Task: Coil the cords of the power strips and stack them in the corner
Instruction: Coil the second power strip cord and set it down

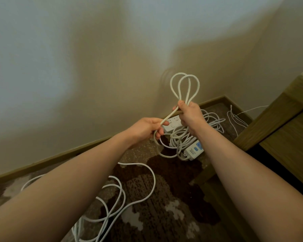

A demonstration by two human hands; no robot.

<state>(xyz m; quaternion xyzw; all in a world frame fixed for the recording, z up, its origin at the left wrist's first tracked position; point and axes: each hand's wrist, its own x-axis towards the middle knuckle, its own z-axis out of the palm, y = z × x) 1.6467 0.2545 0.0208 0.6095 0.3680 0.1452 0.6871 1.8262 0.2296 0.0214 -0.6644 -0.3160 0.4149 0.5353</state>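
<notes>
Gathering white cord (184,88) into loops at centre frame, right hand (189,114) gripping the loop bases, left hand (147,127) pinching the feeding strand. Probably handling light and springy, so likely needing a grip at the crossing point. Trailing slack (129,198) across the carpet (173,189), lower centre. Waiting in the corner beyond the hands: two power strips (193,150), cords tangled.
</notes>
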